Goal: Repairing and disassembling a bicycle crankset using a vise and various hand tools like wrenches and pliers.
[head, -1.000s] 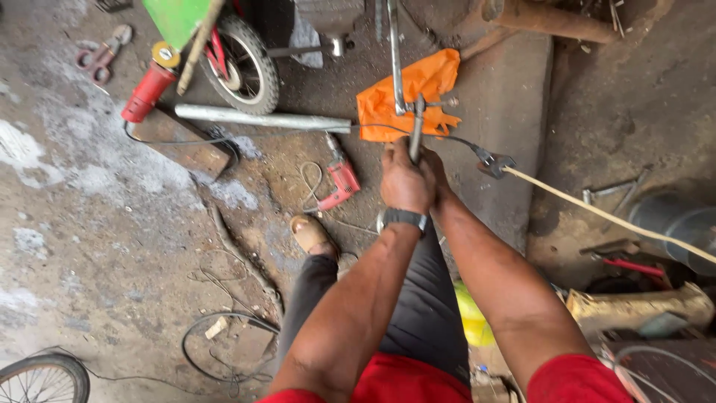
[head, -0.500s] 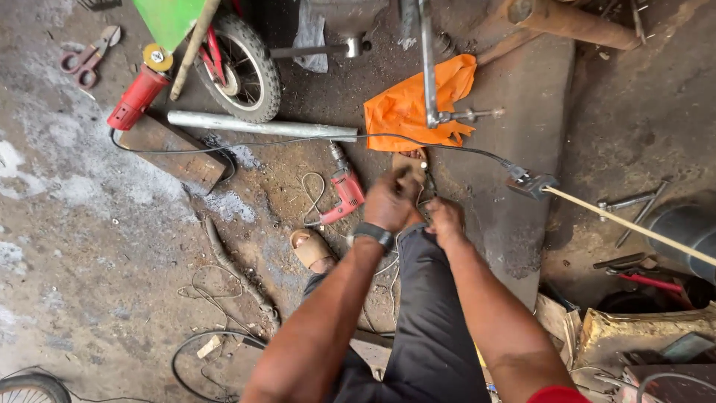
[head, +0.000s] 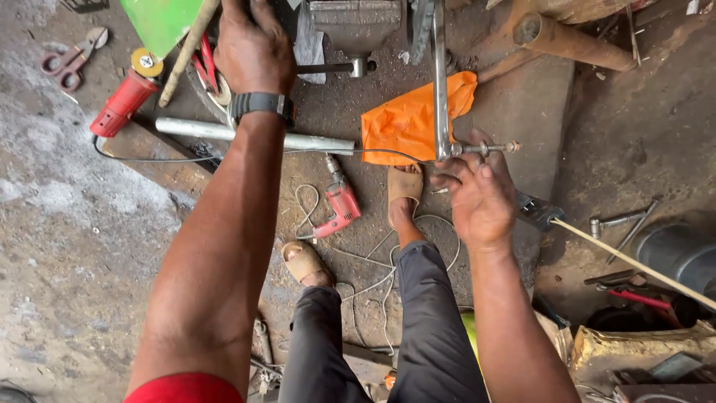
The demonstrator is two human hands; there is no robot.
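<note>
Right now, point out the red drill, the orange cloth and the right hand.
red drill [head: 341,209], head view, on its red body.
orange cloth [head: 406,119], head view, on the middle of the cloth.
right hand [head: 477,194], head view, on the back of the hand.

My right hand [head: 481,198] touches a dull grey threaded metal rod [head: 485,148]. Behind it hangs crinkled, slightly glossy orange plastic sheeting [head: 406,119] above the rough, dusty concrete floor [head: 67,216].

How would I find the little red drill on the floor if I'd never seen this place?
Start at the orange cloth on the concrete floor. Just lower left of it, between the person's two sandalled feet, lies the red drill with a pale cord looping away. The other red tool is bigger and has a yellow disc.
</note>
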